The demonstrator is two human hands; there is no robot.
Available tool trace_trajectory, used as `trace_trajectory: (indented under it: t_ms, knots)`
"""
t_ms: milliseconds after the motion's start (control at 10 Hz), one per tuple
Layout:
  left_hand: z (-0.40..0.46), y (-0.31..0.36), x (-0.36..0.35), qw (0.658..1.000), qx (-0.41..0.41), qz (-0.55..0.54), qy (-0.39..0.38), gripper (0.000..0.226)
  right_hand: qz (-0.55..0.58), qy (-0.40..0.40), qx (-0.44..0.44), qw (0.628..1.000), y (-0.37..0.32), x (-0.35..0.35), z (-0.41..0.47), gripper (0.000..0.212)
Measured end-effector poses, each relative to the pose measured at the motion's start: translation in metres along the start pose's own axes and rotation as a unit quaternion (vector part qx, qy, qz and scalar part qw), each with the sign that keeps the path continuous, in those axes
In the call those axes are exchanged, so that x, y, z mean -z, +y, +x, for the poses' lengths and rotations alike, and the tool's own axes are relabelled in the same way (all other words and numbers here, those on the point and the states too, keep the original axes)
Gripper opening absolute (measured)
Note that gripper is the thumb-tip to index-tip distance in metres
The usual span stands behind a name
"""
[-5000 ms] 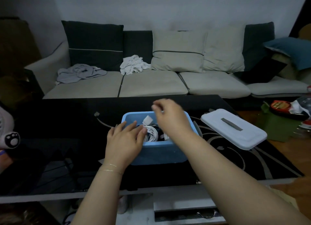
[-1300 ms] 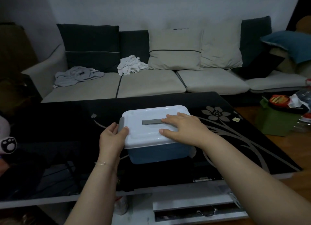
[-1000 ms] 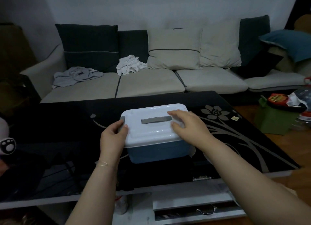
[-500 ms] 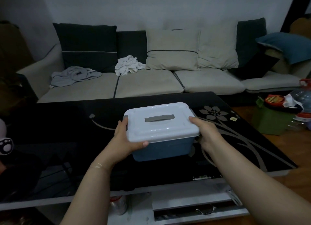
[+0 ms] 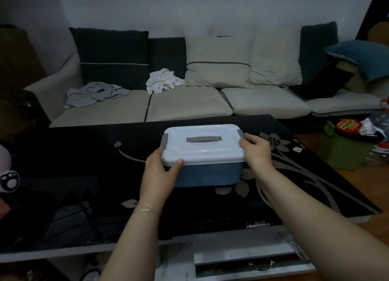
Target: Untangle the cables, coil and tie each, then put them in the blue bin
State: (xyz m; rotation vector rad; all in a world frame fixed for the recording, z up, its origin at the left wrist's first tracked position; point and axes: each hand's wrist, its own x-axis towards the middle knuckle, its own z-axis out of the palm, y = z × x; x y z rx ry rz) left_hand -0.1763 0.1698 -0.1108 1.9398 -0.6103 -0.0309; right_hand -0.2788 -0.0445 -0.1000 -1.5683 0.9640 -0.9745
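The blue bin stands in the middle of the black glass table, closed by a white lid with a grey handle and grey side clips. My left hand grips the bin's left side, thumb curled over the lid's front edge. My right hand grips the right side by the grey clip. The cables are hidden inside the closed bin.
A sofa with cushions and crumpled cloths runs behind the table. A green box with bags and a bottle sits on the floor at the right. A drawer with a metal handle lies below the table's front edge.
Five seconds ago the bin was open with the cables showing and the lid lay beside it. The lid now sits on the bin, and both hands have moved from its top to its sides.
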Motion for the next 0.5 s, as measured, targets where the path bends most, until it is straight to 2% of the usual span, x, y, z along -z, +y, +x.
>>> trace_trajectory:
  t_ms: [100, 300, 400, 500]
  knots:
    - [0.007, -0.004, -0.002, 0.999, 0.028, -0.03, 0.02, 0.057, 0.009, -0.003, -0.002, 1.0, 0.002, -0.016, 0.018, 0.042]
    - [0.007, -0.004, -0.004, 0.999, 0.032, -0.034, 0.011, 0.044, 0.009, -0.016, -0.013, 1.0, -0.001, -0.042, 0.059, 0.043]
    - [0.008, -0.003, -0.002, 0.999, 0.029, -0.043, 0.011, 0.038, -0.008, -0.052, -0.015, 0.998, -0.002, -0.05, 0.074, 0.043]
    - [0.008, -0.001, -0.003, 0.998, 0.054, -0.038, 0.004, 0.037, -0.076, -0.063, -0.008, 0.995, -0.009, -0.05, 0.081, 0.05]
